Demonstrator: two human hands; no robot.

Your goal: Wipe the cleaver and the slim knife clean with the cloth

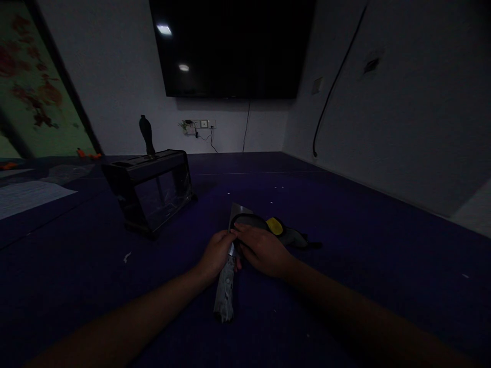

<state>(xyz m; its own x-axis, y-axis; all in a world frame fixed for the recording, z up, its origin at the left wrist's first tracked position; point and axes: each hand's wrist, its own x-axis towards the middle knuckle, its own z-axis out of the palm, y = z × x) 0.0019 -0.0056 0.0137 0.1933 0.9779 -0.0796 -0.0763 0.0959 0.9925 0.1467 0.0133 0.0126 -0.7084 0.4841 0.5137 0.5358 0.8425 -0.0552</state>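
Just ahead of me, a cleaver-like kitchen knife (pixel 225 291) has its grey, wrapped-looking handle toward me and its broad metal blade (pixel 238 208) pointing away. My left hand (pixel 217 253) is closed on the blade near the handle, thumb on top and fingertips showing beneath. A grey cloth piece with black edging (pixel 247 221) lies over the blade. My right hand (pixel 264 250) presses its fingers together on this cloth. Beyond the right hand is a grey and yellow fabric part (pixel 275 226) with a dark strap; whether it joins the cloth is hidden.
A black knife block (pixel 159 168) with a see-through side stands at left, a dark handle (pixel 146 134) rising from its top. White paper (pixel 30 197) and clear plastic lie farther left. Small white scraps dot the purple surface (pixel 326 204). Walls and a television (pixel 233 51) bound the back.
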